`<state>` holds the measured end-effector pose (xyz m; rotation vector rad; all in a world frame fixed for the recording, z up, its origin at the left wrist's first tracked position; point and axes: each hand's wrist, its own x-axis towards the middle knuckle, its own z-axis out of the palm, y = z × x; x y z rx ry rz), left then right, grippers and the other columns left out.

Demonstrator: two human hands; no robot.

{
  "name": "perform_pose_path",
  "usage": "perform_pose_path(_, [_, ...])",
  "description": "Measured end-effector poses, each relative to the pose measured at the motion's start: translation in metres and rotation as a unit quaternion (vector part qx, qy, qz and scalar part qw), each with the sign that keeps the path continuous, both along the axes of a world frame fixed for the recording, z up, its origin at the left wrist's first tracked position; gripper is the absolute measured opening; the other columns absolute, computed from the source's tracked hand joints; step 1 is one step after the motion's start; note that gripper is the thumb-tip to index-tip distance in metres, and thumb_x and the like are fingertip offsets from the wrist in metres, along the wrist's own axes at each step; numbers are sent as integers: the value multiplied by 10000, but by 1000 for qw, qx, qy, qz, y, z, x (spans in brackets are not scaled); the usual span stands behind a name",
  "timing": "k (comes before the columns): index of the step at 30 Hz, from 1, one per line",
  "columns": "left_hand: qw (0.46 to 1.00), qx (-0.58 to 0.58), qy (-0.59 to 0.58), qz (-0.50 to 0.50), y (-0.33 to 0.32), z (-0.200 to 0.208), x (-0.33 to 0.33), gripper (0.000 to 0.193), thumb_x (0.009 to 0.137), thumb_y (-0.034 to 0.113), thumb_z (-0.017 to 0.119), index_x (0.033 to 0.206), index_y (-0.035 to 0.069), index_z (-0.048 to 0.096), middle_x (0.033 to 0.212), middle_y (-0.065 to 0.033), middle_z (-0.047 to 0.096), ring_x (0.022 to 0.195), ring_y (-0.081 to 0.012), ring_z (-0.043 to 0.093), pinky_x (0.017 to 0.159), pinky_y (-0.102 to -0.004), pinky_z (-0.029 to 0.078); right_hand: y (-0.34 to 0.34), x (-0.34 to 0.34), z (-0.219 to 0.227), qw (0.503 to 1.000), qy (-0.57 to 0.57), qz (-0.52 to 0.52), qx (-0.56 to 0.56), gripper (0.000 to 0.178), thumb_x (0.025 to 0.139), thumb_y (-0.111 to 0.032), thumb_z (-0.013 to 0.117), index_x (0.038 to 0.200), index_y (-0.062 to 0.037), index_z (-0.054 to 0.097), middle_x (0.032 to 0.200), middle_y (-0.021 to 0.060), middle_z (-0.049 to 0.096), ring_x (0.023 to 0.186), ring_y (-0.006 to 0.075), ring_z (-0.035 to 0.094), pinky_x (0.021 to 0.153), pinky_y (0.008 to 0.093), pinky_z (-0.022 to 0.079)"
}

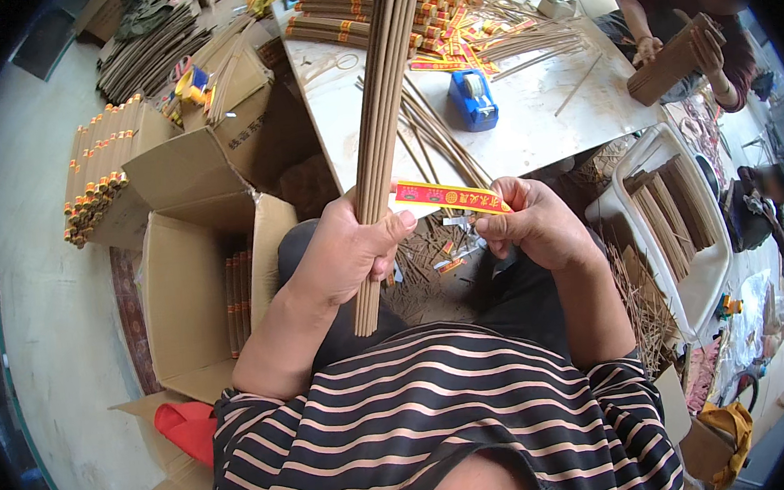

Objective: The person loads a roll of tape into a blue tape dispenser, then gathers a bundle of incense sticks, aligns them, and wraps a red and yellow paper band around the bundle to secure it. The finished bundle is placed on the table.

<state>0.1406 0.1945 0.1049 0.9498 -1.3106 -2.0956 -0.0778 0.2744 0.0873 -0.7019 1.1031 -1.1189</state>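
My left hand (348, 248) is closed around a bundle of long brown incense sticks (385, 107), held nearly upright and leaning a little right at the top. A red and yellow paper label strip (451, 197) stretches from the bundle across to my right hand (542, 224). Its right end is pinched between my right thumb and fingers. The strip's left end meets the bundle by my left thumb; whether it is stuck there I cannot tell. Beyond my hands, a blue tape dispenser (473, 100) stands on the white table (530, 128), with loose incense sticks (439, 135) beside it.
Labelled bundles (328, 15) and scattered labels (450, 51) lie at the table's far side. An open cardboard box (198, 233) stands at my left, near stacked bundles (100, 167). To my right is a white tub (699, 285) of sticks. Another person (668, 2) holds a brown bundle.
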Motion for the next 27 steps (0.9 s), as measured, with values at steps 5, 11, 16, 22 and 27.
perform_pose_path(5, [1000,-17,0,-5,5,2,3,189,815,80,638,908,-16,504,614,5,478,408,-38,422,365,-181,367,13,15,-2,998,26,49,-6,183,769,-96,721,808,-41,550,678,10,576,572,74,530,544,204,447])
perform_pose_path(11, [995,-40,-75,-42,12,3,6,208,790,67,610,938,-38,508,625,-2,495,412,-41,429,365,-183,370,17,15,-12,910,343,85,-216,406,769,-216,738,1034,45,575,941,88,611,899,155,573,800,275,456])
perform_pose_path(16, [990,-16,-107,-90,24,2,6,237,798,97,628,962,-30,514,621,9,478,416,-32,409,363,-181,345,12,53,-7,977,150,98,-119,190,887,-173,607,909,16,603,750,-13,563,688,65,506,620,202,434])
perform_pose_path(22, [983,26,-143,-113,29,-22,29,230,808,102,632,977,-3,519,630,9,471,415,-39,389,361,-184,318,29,59,-10,988,119,-13,-95,179,891,-171,601,802,-18,575,630,-23,525,470,21,412,401,168,315])
perform_pose_path(27, [981,40,-144,-124,44,-30,28,275,805,108,653,1018,17,506,639,19,474,413,-34,379,358,-182,296,24,77,-11,983,172,12,-66,220,867,-232,638,831,-23,577,642,-19,554,479,1,378,404,157,270])
